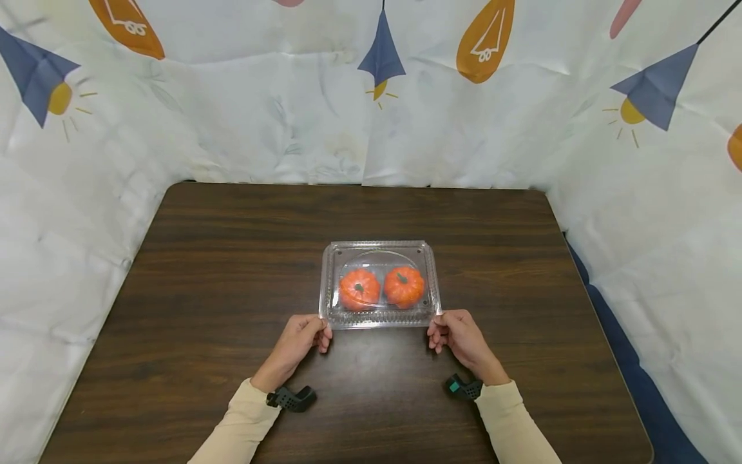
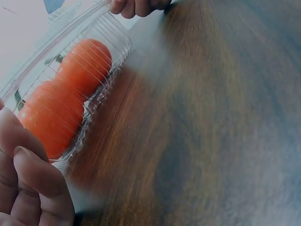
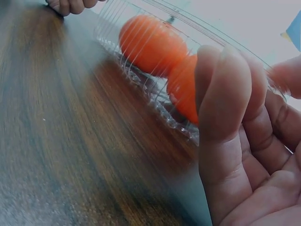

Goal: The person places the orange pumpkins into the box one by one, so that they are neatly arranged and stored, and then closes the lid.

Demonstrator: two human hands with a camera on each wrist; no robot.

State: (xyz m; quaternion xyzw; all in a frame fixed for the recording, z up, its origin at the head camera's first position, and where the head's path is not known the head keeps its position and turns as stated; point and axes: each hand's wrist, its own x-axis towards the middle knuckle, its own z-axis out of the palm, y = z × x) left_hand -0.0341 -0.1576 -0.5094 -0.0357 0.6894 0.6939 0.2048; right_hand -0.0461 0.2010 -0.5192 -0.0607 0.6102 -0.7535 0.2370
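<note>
A clear plastic clamshell container with its lid down lies on the table. Inside it, side by side, are two small orange pumpkins with green stems, one on the left and one on the right. At the front left corner, my left hand pinches the container's rim. My right hand grips the rim at the front right corner, thumb on top and fingers curled below. Both wrist views show the pumpkins through the ribbed clear wall.
The dark wood-grain table has rounded corners. A white cloth printed with lamps and bulbs hangs behind it and along both sides. Dark blue fabric shows past the right edge. A dark wrist device sits on each forearm.
</note>
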